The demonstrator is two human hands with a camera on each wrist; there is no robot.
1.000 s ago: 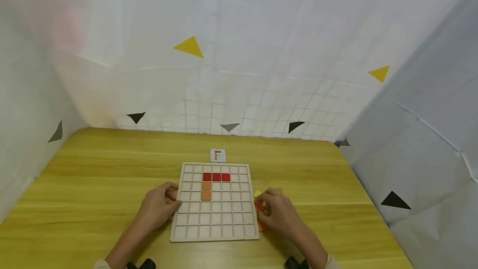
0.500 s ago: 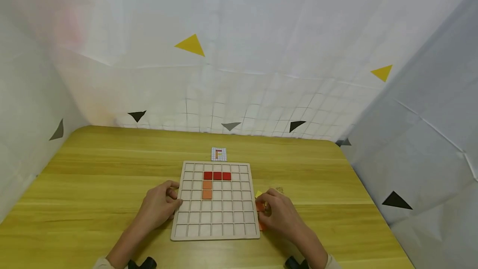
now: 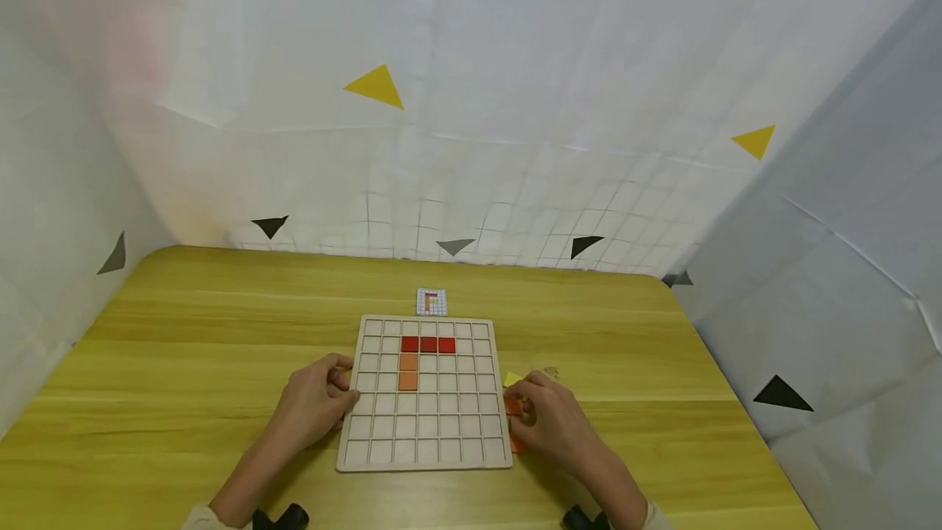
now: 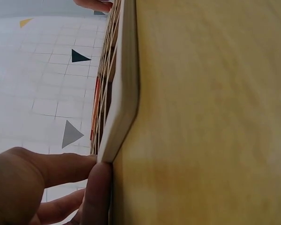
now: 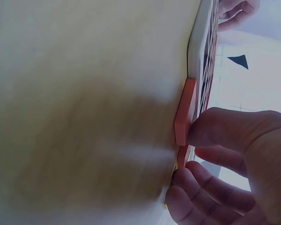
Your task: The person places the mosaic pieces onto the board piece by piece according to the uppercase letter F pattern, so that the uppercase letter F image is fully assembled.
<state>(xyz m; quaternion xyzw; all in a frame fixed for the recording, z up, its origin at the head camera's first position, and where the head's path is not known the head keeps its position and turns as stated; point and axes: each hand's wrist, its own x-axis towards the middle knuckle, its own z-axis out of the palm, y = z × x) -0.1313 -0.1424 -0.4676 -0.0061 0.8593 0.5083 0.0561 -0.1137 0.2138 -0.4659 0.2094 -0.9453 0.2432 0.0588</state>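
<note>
A pale wooden grid board [image 3: 437, 429] lies flat on the table between both hands. In its cells sit a row of red tiles [image 3: 428, 344] and a short column of orange tiles [image 3: 408, 381] below the row's left end. My left hand [image 3: 312, 403] pinches the board's left edge, thumb and a finger right at the rim in the left wrist view. Beside the right edge, my right hand [image 3: 552, 419] bends over loose orange tiles [image 3: 518, 443], its thumb touching the nearer orange tile [image 5: 185, 112]. I cannot tell whether those fingers grip a tile or the board.
Behind the board lies a small pattern card [image 3: 431, 302] printed with a coloured shape on a grid. A yellow tile [image 3: 511, 380] shows past the right hand's fingers. White sheeting [image 3: 515, 105] with black, grey and yellow triangles encloses the wooden table [image 3: 221, 309].
</note>
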